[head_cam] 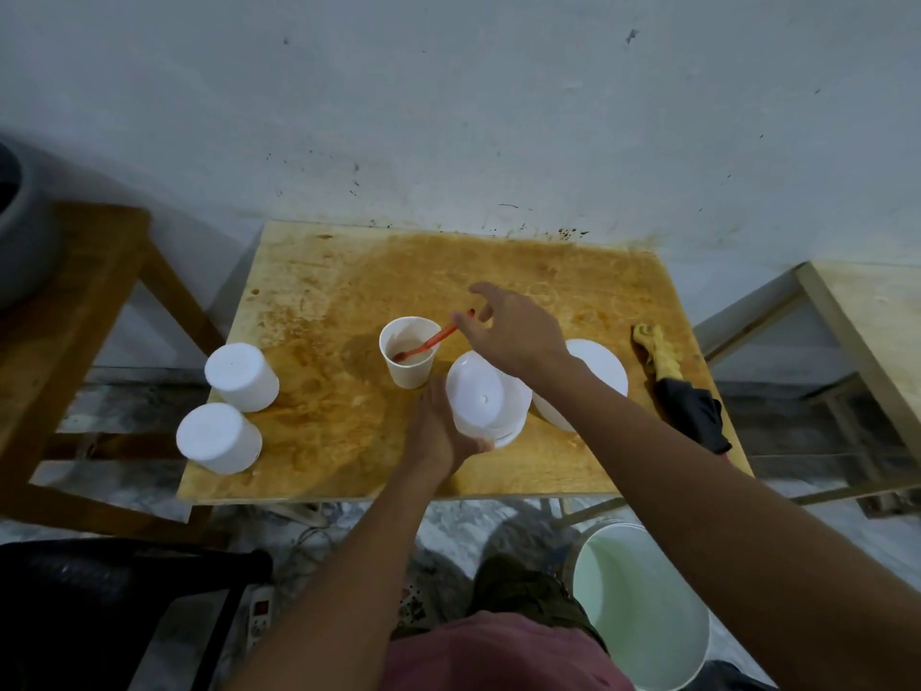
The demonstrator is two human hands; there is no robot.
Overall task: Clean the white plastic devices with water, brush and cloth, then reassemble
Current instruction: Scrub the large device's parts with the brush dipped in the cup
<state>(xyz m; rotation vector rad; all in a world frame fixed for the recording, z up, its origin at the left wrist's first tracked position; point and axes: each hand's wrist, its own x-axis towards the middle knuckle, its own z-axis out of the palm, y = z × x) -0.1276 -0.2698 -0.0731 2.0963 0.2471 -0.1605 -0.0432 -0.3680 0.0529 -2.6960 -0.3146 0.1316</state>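
Observation:
My left hand (pixel 438 431) grips a white plastic device (pixel 486 399) from below, holding it tilted just above the wooden table (pixel 319 301). My right hand (pixel 513 326) reaches over it and pinches the end of an orange brush (pixel 428 344). The brush head stands in cloudy water inside a white paper cup (pixel 406 351). Two more white plastic devices (pixel 241 376) (pixel 219 438) stand upside down at the table's left edge. Another white round part (pixel 593 371) lies to the right, half hidden by my right forearm.
A yellow and black cloth (pixel 678 391) lies near the table's right edge. A white bucket (pixel 643 620) holding pale liquid stands on the floor at the lower right. Wooden stands flank the table, and a power strip (pixel 259 610) lies on the floor.

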